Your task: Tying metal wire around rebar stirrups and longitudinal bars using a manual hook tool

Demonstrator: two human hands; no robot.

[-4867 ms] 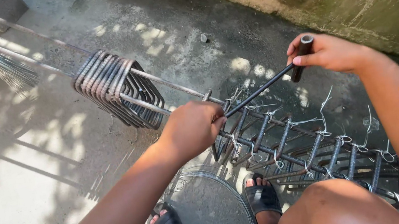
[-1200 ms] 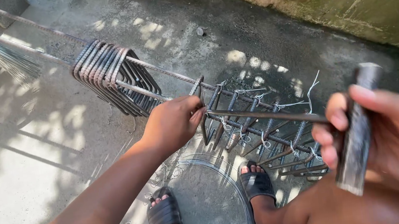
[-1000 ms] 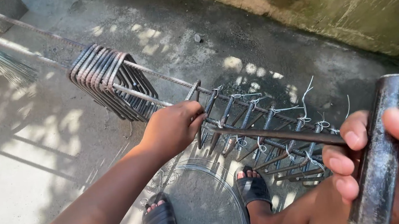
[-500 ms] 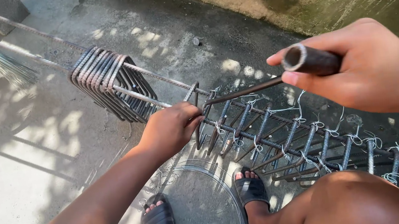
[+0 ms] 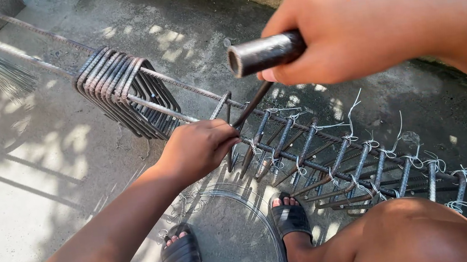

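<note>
Gripping fingers [image 5: 292,72] closed around tying tool [image 5: 262,55].

Bare arms, bare knee [image 5: 421,232], black slide sandals [image 5: 181,258].

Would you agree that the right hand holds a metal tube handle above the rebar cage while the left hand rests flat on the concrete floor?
Not quite. In the head view the right hand does hold the metal tube handle above the rebar cage, but the left hand is not on the concrete floor: it grips the cage where the tool's thin rod meets it.
</note>
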